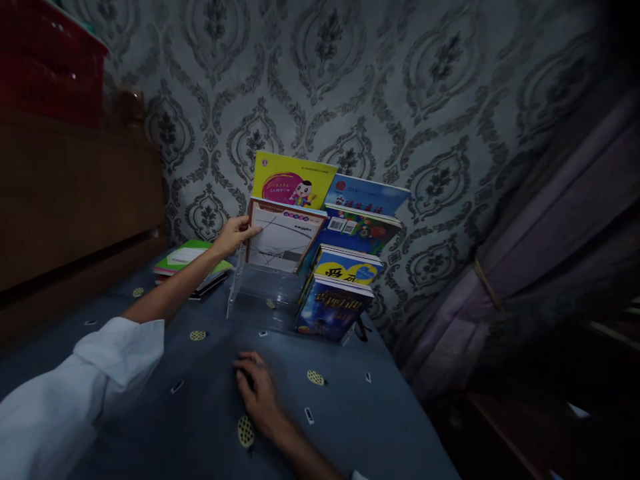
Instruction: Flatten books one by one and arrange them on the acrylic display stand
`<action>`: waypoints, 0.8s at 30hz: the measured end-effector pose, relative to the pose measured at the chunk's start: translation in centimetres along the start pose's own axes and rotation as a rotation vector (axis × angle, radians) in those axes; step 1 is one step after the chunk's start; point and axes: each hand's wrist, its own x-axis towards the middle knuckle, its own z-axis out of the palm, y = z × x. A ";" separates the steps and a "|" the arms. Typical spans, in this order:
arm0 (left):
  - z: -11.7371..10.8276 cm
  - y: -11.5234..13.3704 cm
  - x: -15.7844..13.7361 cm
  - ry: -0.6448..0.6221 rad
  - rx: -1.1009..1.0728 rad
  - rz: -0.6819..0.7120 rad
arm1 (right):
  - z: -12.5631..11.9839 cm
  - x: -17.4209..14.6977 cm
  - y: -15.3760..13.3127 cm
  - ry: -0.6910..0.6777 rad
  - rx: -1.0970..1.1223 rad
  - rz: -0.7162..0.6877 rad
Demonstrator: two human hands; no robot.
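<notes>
The left hand is stretched forward, and the left edge of a grey-and-white book is gripped by it, the thumb laid over the front cover and the fingers hidden behind. The book is held upright and slightly tilted in the upper tier of a clear acrylic rack, directly in front of a yellow picture book. The right hand is pressed palm-down on the blue patterned tablecloth, well short of the rack; its fingers are loosely curled and nothing is held in it.

To the right of the gripped book, a blue book is propped at the back, with a barcode-marked book just below it. Lower down, a book with a yellow heart is stacked over a dark blue book at the front edge. To the left of the left hand, a pile of flat books with a green cover on top is seen on the cloth. Grey damask wallpaper is seen behind the rack, and a purple curtain hangs far to the right.
</notes>
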 end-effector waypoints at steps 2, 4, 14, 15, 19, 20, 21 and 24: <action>-0.1 0.0 -0.1 -0.007 0.007 -0.001 | -0.1 0.0 0.0 -0.004 -0.001 -0.011; -0.2 -0.1 -0.3 -0.019 0.008 -0.004 | 0.0 -0.1 0.0 -0.007 -0.001 -0.006; -0.4 -0.4 -0.6 -0.039 -0.004 0.006 | 0.3 -0.2 0.3 0.008 0.007 0.021; -0.4 -0.5 -0.5 -0.031 0.004 0.005 | 0.3 -0.2 0.3 0.007 0.007 0.020; -0.3 -0.6 -0.3 -0.009 0.047 0.006 | 0.2 0.0 0.3 -0.004 0.021 0.016; -0.3 -0.6 -0.3 -0.015 0.053 0.004 | 0.2 0.0 0.3 -0.003 0.023 0.013; -0.4 -0.5 -0.4 -0.032 0.056 0.002 | 0.2 0.0 0.3 0.000 0.025 0.012; -1.3 -0.3 -0.4 -0.097 0.060 0.002 | 0.2 0.1 0.4 -0.002 0.031 0.023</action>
